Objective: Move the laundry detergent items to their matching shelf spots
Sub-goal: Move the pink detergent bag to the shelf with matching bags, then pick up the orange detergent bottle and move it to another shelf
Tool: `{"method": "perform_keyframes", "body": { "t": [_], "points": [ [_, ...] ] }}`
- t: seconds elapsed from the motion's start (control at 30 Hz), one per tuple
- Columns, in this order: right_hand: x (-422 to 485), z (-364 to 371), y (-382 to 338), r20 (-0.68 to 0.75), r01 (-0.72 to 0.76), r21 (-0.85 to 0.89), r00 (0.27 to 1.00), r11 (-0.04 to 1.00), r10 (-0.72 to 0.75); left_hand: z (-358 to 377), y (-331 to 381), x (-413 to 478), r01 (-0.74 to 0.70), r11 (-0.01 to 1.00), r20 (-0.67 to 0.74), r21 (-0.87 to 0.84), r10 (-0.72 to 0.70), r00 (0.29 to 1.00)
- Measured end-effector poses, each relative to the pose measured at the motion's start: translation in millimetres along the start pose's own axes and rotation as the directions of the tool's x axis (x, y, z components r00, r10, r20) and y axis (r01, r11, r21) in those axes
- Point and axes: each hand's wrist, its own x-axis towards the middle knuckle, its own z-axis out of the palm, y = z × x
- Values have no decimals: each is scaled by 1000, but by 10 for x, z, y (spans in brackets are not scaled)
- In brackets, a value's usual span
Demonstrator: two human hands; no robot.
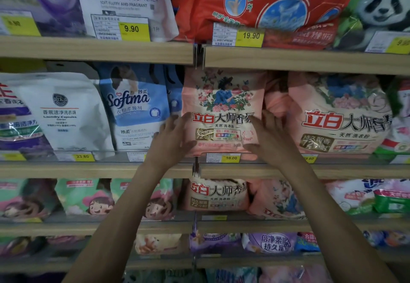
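A pink bag of washing powder (223, 103) with a flower picture and red characters stands upright on the second shelf (99, 168), just right of the shelf divider. My left hand (172, 137) presses its lower left edge, fingers spread. Over on the bag's lower right side lies my right hand (271, 137), fingers also spread. Both hands clasp the bag between them. A larger bag of the same pink design (341, 114) stands to its right. Below, on the third shelf, another matching pink bag (218, 194) stands upright.
A blue and white Softma softener pouch (135, 107) and a white capsule pouch (64, 112) stand to the left. Above are a white lavender softener pouch (124, 1) and a red bag (266, 5). Yellow price tags line the shelf fronts. Lower shelves hold green, pink and purple bags.
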Motion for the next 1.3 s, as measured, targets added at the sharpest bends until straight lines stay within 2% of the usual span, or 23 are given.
{"method": "perform_keyframes", "body": {
  "t": [0.1,0.23,0.33,0.43,0.6,0.77,0.97,1.13,1.3],
  "points": [
    [-52,-75,-108,63,-23,-72,998,997,27,-110,47,-37,-27,981,24,191,23,999],
    [-179,-212,-265,123,3,-100,992,995,9,-283,102,-112,-58,939,98,338,26,995],
    [-301,-319,-451,183,67,-99,982,993,-48,-414,135,-249,-55,923,137,380,3,990],
    [-413,-416,-731,234,151,-23,962,988,-141,-576,117,-482,-60,923,174,380,-7,985],
    [-599,-455,-1240,273,227,17,936,974,-223,-857,-55,-957,-33,903,249,429,-83,965],
    [-815,-348,-1760,242,341,5,912,940,-332,-1135,-300,-1457,59,882,213,468,-177,961],
    [-995,-256,-2589,247,452,64,857,890,-453,-1544,-757,-2172,250,812,115,527,-360,926],
    [-1137,-218,-3463,234,579,148,767,802,-597,-1986,-1202,-2827,400,710,52,580,-523,851],
    [-1315,-202,-4359,193,706,208,649,677,-736,-2392,-1596,-3482,516,592,-75,620,-610,789]
  ]
}}
